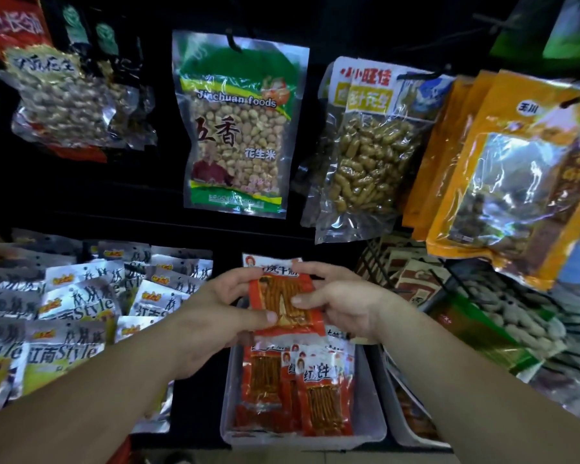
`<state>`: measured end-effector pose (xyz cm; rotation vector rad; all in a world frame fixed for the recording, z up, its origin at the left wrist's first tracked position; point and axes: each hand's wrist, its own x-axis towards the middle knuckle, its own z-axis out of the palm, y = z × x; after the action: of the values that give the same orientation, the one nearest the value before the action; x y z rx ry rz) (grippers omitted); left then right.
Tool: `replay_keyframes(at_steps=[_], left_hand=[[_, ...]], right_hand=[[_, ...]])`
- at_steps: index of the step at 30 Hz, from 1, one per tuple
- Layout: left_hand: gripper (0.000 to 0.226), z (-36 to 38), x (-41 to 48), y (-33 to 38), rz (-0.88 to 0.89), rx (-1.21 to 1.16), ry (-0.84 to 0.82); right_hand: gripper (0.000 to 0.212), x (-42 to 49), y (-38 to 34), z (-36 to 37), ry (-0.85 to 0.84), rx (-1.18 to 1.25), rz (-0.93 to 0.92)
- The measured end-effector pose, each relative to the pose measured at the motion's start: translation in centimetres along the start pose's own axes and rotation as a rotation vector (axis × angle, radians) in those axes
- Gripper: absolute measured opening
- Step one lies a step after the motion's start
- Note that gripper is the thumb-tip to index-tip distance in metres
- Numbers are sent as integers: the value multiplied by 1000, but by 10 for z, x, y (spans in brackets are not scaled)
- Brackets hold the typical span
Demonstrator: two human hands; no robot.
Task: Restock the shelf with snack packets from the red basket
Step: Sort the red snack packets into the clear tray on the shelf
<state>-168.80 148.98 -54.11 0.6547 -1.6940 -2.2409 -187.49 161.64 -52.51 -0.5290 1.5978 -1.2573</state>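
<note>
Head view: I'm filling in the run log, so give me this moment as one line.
left hand: grips red packet | right hand: grips same packet | packet: over clear bin | bin: holds matching packets

Both hands hold one red snack packet upright above a pale plastic tray. The left hand pinches its left edge and the right hand its right edge, thumbs on the front. More red packets stand in the tray below. Silver packets lie heaped to the left. Above hang a peanut bag and orange bags, their contents possibly nuts, lost in glare.
</note>
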Motion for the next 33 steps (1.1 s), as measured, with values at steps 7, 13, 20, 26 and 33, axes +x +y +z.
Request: replay_keyframes(at_steps=[7,13,20,26,33], left_hand=[[74,-14,0,3,17,78,32],[70,-18,2,-1,-17,190,33],[57,-23,5,-10,103,794,224],[42,-1,6,-12,129,539,166],[44,-17,5,-5,109,264,97]], right_hand=[[100,-2,0,2,-176,-122,-49],[101,0,7,-2,-121,-207,-95],[88,6,18,11,63,-174,-196],[76,7,17,24,-189,-145,-155],[60,12,25,13,131,-163,-189]])
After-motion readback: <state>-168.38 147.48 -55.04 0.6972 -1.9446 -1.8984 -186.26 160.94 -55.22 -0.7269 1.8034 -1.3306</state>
